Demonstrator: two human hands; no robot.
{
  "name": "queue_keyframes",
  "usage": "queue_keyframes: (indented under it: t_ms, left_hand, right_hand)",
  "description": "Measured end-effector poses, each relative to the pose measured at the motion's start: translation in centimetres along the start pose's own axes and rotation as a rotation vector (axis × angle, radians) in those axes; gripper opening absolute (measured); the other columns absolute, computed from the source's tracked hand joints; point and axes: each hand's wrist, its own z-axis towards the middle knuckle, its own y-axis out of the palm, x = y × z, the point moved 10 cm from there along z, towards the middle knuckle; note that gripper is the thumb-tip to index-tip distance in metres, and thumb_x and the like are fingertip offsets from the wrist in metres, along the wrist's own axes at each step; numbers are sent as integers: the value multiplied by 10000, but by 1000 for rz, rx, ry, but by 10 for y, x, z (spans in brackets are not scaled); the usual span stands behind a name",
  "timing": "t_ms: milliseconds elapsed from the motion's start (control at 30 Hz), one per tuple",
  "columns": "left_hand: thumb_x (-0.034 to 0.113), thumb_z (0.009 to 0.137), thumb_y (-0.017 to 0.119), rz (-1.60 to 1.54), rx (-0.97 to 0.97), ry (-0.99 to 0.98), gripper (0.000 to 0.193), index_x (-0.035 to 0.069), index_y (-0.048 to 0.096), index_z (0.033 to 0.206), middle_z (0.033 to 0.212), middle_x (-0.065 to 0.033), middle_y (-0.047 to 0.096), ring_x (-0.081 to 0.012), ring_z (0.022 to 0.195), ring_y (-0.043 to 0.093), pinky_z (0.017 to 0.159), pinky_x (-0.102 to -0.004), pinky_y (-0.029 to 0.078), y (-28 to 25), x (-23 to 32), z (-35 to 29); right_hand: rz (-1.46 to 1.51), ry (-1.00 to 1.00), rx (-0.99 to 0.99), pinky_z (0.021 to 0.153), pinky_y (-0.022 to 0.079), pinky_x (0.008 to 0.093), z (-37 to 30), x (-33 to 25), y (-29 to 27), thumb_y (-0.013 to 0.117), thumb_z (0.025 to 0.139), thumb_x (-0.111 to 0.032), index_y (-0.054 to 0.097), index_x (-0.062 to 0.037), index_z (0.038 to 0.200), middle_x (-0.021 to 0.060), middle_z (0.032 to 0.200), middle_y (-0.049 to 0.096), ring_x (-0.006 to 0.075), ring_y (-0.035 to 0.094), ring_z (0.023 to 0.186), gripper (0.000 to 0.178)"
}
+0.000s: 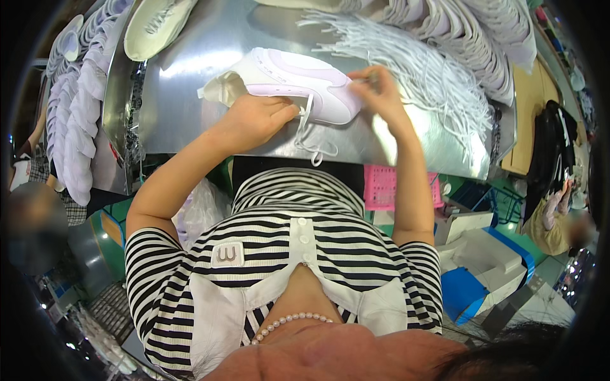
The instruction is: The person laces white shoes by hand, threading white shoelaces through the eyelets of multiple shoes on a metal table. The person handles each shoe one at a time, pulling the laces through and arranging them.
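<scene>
A white and lilac shoe upper (324, 73) lies on its side over the metal tabletop in front of me. My left hand (257, 120) is closed on its near edge, by the lace holes, with thumb and fingers pinched together. A white shoelace (309, 130) hangs from the upper beside those fingertips, its loose end curled at the table's front edge. My right hand (381, 95) is at the upper's right end, fingers bent and drawn together. A small dark or metallic bit shows at its fingertips; blur hides what it is.
A pile of white shoelaces (432, 82) spreads right of the upper, with stacked shoe uppers (438, 25) behind it. Another pale shoe piece (155, 28) lies at the far left of the metal table (190, 127). More uppers (82, 120) hang in rows farther left. A pink basket (381, 187) stands below the table.
</scene>
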Motion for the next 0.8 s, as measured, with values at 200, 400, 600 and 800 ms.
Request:
queue_keyframes:
  t_ms: [200, 400, 600, 800]
  left_hand:
    - [275, 933, 629, -1233, 0, -1054, 418, 19, 614, 1263, 1239, -84, 595, -211, 1141, 537, 1021, -334, 397, 41, -95, -48]
    - [296, 889, 715, -1100, -526, -1149, 380, 48, 683, 1175, 1120, -55, 656, -153, 1058, 565, 938, -273, 418, 73, -81, -44]
    - [169, 836, 743, -1352, -560, -961, 139, 77, 747, 940, 830, 22, 657, -87, 783, 562, 704, -222, 434, 113, -78, -35]
    - [108, 865, 706, -1081, 50, -915, 124, 30, 741, 954, 882, -10, 718, -105, 760, 625, 687, -275, 495, 75, -111, -31]
  right_hand:
    - [164, 69, 104, 717, 514, 287, 7, 10, 34, 833, 763, -178, 516, -27, 1167, 159, 1024, 646, 184, 630, 860, 535]
    - [150, 161, 79, 636, 472, 245, -2, 16, 53, 789, 814, -120, 515, -36, 1176, 77, 920, 647, 123, 600, 752, 462]
    - [311, 305, 118, 507, 375, 206, -19, 34, 62, 787, 840, -186, 535, -57, 1158, 25, 855, 636, 58, 546, 637, 426]
    - [227, 389, 114, 501, 411, 223, -23, 51, 50, 781, 856, -233, 532, -41, 1140, 52, 858, 642, 93, 565, 621, 424]
